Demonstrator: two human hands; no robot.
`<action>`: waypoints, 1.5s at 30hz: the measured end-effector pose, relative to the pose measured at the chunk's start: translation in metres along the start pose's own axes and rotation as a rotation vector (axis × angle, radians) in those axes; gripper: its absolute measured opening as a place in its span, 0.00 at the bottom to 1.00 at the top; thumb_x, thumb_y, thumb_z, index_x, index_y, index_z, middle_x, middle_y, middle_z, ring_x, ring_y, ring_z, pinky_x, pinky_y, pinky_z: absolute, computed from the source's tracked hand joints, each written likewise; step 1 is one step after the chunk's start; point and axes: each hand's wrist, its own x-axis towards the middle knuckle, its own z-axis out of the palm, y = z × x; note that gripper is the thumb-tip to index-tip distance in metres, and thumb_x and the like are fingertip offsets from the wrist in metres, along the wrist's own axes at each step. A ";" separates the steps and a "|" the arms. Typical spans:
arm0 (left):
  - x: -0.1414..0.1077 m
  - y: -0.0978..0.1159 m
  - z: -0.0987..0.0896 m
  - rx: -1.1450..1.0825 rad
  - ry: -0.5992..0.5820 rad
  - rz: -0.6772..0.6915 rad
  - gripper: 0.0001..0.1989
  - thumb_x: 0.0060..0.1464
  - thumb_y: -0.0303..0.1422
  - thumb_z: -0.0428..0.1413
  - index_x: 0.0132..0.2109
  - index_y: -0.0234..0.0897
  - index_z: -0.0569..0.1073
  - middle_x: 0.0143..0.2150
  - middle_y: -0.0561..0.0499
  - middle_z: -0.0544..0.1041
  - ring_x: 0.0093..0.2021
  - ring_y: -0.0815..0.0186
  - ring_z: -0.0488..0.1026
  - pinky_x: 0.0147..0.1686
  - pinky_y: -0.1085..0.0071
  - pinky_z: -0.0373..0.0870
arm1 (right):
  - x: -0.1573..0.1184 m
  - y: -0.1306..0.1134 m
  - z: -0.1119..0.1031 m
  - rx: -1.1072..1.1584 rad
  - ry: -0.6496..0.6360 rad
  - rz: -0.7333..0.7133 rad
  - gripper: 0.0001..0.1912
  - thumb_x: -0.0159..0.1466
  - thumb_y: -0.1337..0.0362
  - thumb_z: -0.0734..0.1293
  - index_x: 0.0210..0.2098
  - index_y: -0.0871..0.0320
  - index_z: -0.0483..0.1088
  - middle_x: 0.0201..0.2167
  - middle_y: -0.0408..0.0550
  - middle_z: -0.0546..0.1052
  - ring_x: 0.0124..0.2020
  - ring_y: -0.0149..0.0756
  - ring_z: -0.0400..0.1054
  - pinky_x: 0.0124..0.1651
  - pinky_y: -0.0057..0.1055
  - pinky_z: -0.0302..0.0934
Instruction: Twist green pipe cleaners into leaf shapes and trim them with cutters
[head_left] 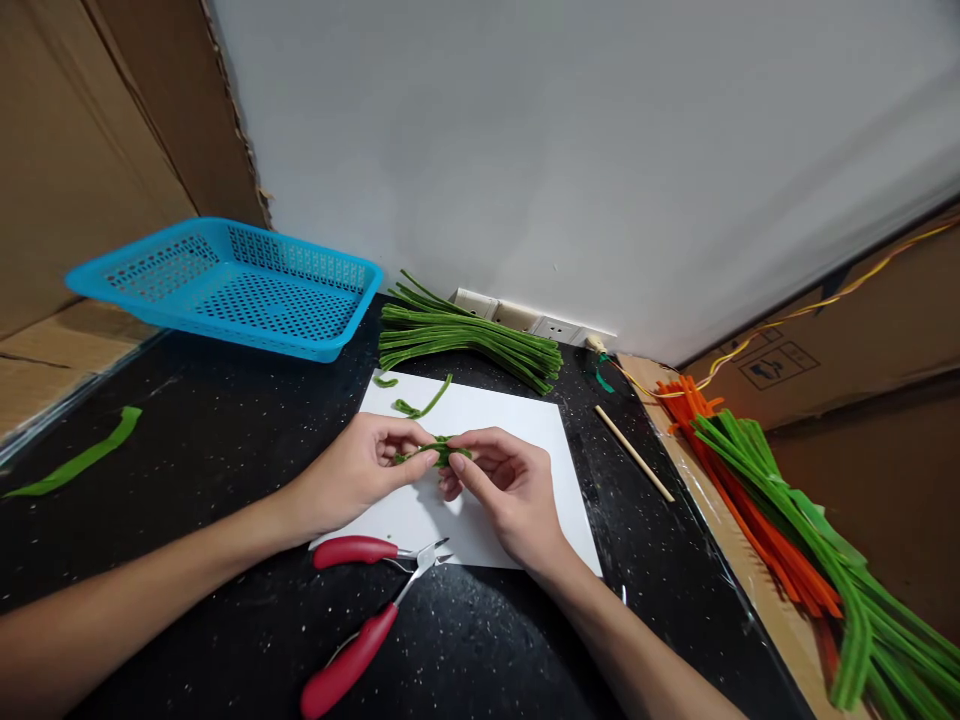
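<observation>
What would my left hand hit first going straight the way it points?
Probably your right hand, which faces it across the green fuzzy piece both are pinching, though depth is unclear.

From where I stand, it looks like a small craft corner, though I can't tell whether it belongs to a home or a workshop: a speckled black tabletop point(247, 440) sits against a plain pale wall point(525, 150) with a row of sockets point(514, 316) low down. Brown cardboard point(82, 140) closes in the left side, and the dark green fuzzy stems point(465, 338), orange stems point(757, 520) and red-handled pliers point(352, 660) all speak of handwork.
</observation>
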 end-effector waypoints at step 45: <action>-0.001 0.002 0.003 -0.184 0.126 -0.110 0.19 0.62 0.47 0.62 0.45 0.34 0.73 0.28 0.55 0.72 0.21 0.74 0.66 0.15 0.80 0.59 | 0.000 0.006 -0.005 -0.337 0.230 -0.262 0.08 0.64 0.67 0.75 0.43 0.53 0.80 0.36 0.45 0.82 0.32 0.34 0.75 0.37 0.32 0.73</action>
